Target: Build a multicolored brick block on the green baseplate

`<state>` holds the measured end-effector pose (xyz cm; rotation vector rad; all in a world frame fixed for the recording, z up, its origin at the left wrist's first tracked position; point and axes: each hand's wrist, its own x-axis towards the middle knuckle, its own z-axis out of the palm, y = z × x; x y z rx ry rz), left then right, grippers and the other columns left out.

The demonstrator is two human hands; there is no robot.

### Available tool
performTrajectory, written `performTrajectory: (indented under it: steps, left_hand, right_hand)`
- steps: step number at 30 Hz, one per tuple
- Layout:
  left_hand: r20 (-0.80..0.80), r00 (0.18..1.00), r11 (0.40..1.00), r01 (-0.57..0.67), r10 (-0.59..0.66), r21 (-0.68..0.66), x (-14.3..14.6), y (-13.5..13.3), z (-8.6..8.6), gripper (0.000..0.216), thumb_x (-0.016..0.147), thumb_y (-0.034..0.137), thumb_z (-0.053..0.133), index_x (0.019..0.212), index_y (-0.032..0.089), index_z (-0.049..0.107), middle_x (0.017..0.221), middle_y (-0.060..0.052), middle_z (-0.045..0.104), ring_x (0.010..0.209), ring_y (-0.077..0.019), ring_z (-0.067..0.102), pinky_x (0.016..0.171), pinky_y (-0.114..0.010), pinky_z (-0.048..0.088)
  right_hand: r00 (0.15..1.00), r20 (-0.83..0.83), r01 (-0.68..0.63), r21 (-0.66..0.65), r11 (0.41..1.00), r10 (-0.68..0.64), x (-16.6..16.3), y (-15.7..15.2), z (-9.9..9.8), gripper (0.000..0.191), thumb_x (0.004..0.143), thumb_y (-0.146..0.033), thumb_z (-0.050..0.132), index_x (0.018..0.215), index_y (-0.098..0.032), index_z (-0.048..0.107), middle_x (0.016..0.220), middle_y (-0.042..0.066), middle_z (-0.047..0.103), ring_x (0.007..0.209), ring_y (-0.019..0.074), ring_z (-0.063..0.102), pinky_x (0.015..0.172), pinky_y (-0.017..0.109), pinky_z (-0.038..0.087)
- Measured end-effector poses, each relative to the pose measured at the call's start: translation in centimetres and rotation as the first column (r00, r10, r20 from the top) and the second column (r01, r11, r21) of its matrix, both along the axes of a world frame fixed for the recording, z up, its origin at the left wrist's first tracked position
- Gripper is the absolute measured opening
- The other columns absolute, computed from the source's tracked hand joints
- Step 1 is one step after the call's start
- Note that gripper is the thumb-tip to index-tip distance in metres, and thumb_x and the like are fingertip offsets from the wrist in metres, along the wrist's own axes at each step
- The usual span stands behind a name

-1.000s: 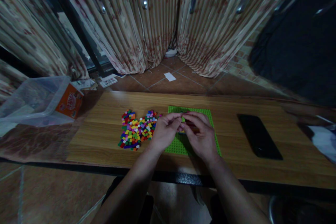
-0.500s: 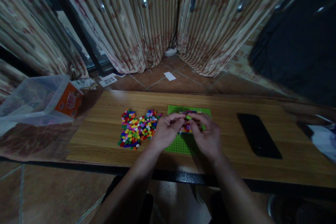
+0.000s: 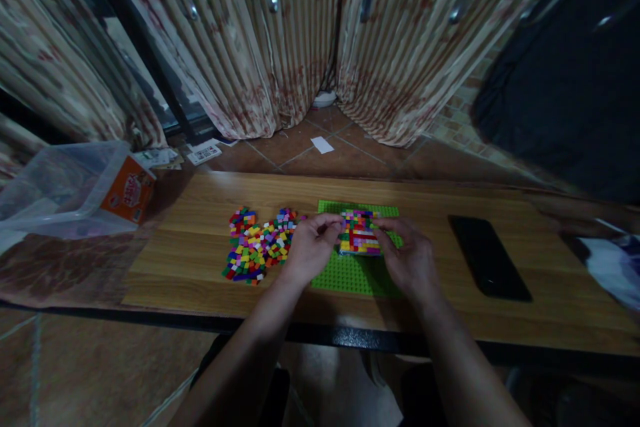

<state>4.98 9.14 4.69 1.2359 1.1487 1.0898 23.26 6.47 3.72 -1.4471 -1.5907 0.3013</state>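
Pinching a slab of joined coloured bricks (image 3: pixel 359 233) by its two side edges, the left hand (image 3: pixel 310 250) and right hand (image 3: pixel 413 260) close thumbs and fingertips on it. The slab sits over the far half of the green baseplate (image 3: pixel 350 275); contact cannot be told. A pile of loose bricks (image 3: pixel 255 243) lies just left on the tabletop (image 3: pixel 200 253), and a dark phone (image 3: pixel 487 257) lies to the right.

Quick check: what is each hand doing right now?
Left hand: closed on the brick block, left edge.
Right hand: closed on its right edge.
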Motion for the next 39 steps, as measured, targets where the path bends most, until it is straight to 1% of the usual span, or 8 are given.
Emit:
performTrajectory:
  steps: [5, 11, 16, 21, 26, 31, 33, 39]
  left_hand:
    - [-0.033, 0.999, 1.000, 0.013, -0.012, 0.018, 0.0, 0.1, -0.2, 0.019, 0.084, 0.023, 0.060, 0.094, 0.015, 0.074, 0.081, -0.004, 0.074, 0.065, -0.0128, 0.066, 0.063, -0.024, 0.053]
    - [-0.075, 0.997, 0.999, 0.021, -0.019, 0.025, -0.2, 0.2, -0.2, 0.021, 0.085, 0.022, 0.058, 0.096, 0.016, 0.075, 0.081, -0.004, 0.074, 0.067, -0.0134, 0.066, 0.064, -0.025, 0.053]
    - [-0.061, 0.998, 0.999, 0.024, -0.022, 0.031, -0.1, 0.1, -0.4, 0.020, 0.084, 0.023, 0.059, 0.094, 0.017, 0.075, 0.079, -0.003, 0.074, 0.066, -0.0134, 0.066, 0.065, -0.025, 0.054]
    - [-0.072, 0.997, 0.999, 0.029, -0.027, 0.032, -0.1, 0.1, -0.4, 0.019, 0.083, 0.024, 0.061, 0.094, 0.018, 0.075, 0.080, -0.002, 0.074, 0.065, -0.0131, 0.065, 0.063, -0.025, 0.054]
    - [-0.082, 0.996, 0.999, 0.036, -0.033, 0.041, -0.1, 0.2, -0.8, 0.021, 0.084, 0.027, 0.060, 0.096, 0.017, 0.075, 0.078, -0.002, 0.074, 0.064, -0.0132, 0.064, 0.062, -0.024, 0.053]
    - [-0.078, 0.996, 0.997, 0.050, -0.046, 0.050, 0.0, 0.2, -1.3, 0.021, 0.084, 0.028, 0.060, 0.096, 0.018, 0.075, 0.080, -0.002, 0.074, 0.067, -0.0137, 0.064, 0.064, -0.025, 0.053]
    - [-0.096, 0.995, 0.997, 0.047, -0.041, 0.055, 0.0, 0.1, -1.3, 0.022, 0.085, 0.027, 0.059, 0.096, 0.018, 0.075, 0.078, -0.002, 0.073, 0.066, -0.0135, 0.064, 0.064, -0.025, 0.053]
    - [-0.114, 0.993, 0.997, 0.047, -0.040, 0.056, 0.1, 0.0, -0.9, 0.022, 0.084, 0.028, 0.060, 0.095, 0.017, 0.075, 0.077, -0.002, 0.073, 0.065, -0.0137, 0.063, 0.063, -0.025, 0.052]
  right_hand:
    - [0.998, -0.052, 0.034, 0.003, 0.999, -0.033, -0.4, 0.4, -0.8, 0.014, 0.084, -0.036, 0.065, 0.088, -0.029, 0.076, 0.103, 0.005, 0.066, 0.103, 0.0246, 0.060, 0.096, 0.048, 0.045]
    - [0.971, -0.226, 0.058, -0.102, 0.993, -0.080, -0.6, 1.0, -1.6, 0.014, 0.076, -0.038, 0.073, 0.084, -0.029, 0.079, 0.112, 0.006, 0.061, 0.110, 0.0255, 0.056, 0.100, 0.050, 0.041]
    - [0.914, -0.396, 0.025, -0.176, 0.984, -0.094, -0.9, 1.3, -1.9, 0.019, 0.072, -0.039, 0.075, 0.086, -0.027, 0.079, 0.111, 0.006, 0.066, 0.110, 0.0251, 0.059, 0.098, 0.048, 0.044]
    - [0.873, -0.474, 0.013, -0.204, 0.979, -0.110, -1.0, 1.5, -2.1, 0.021, 0.069, -0.037, 0.077, 0.086, -0.026, 0.078, 0.106, 0.005, 0.072, 0.109, 0.0256, 0.061, 0.102, 0.051, 0.042]
    - [0.828, -0.544, 0.016, -0.218, 0.976, -0.135, -1.1, 1.6, -2.6, 0.026, 0.067, -0.038, 0.077, 0.090, -0.025, 0.077, 0.105, 0.005, 0.074, 0.103, 0.0260, 0.065, 0.095, 0.050, 0.048]
    - [0.843, -0.532, -0.016, -0.176, 0.984, -0.082, -1.1, 1.6, -2.9, 0.027, 0.070, -0.038, 0.075, 0.094, -0.025, 0.076, 0.102, 0.005, 0.075, 0.097, 0.0247, 0.067, 0.086, 0.045, 0.054]
    - [0.839, -0.535, -0.012, -0.191, 0.982, -0.093, -1.1, 1.6, -2.8, 0.027, 0.069, -0.036, 0.075, 0.093, -0.024, 0.076, 0.102, 0.005, 0.075, 0.097, 0.0248, 0.067, 0.085, 0.045, 0.054]
    - [0.762, -0.627, -0.011, -0.260, 0.966, -0.160, -1.4, 1.7, -2.6, 0.037, 0.063, -0.032, 0.078, 0.100, -0.023, 0.074, 0.102, 0.005, 0.075, 0.094, 0.0251, 0.068, 0.085, 0.045, 0.054]
